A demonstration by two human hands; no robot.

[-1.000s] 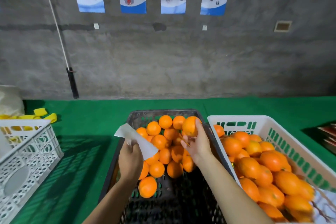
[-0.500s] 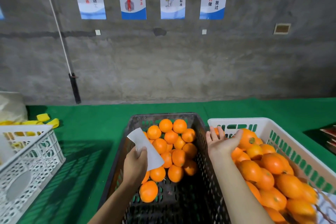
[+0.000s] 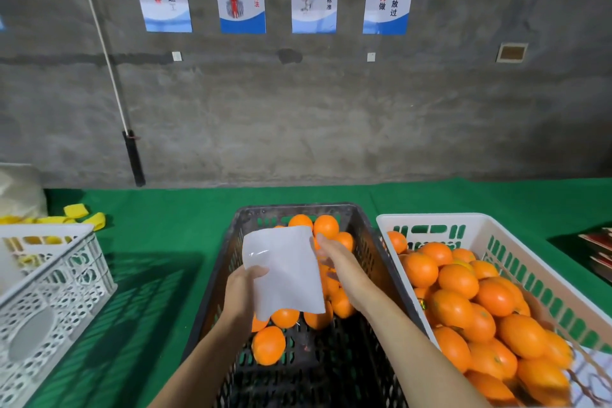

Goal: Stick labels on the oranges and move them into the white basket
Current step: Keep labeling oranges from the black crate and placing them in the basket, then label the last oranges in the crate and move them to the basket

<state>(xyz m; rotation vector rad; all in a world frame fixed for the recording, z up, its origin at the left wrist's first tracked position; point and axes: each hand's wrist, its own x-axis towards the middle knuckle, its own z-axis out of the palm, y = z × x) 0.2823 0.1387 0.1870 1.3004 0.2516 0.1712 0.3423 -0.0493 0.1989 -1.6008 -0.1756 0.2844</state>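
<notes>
White label sheet (image 3: 284, 275) is pinched in the left hand (image 3: 245, 295) above the black crate's (image 3: 212, 305) oranges (image 3: 269, 345); the right hand (image 3: 334, 258) fingers its edge, grip hidden. A fumbled peel could crease a label; white basket (image 3: 516, 242) sits right.

A white label sheet (image 3: 284, 272) is held upright over the black crate (image 3: 377, 262), which holds a loose cluster of oranges (image 3: 269, 345). Just right of it, the white basket (image 3: 516, 252) is piled with more oranges (image 3: 458, 281).
</notes>
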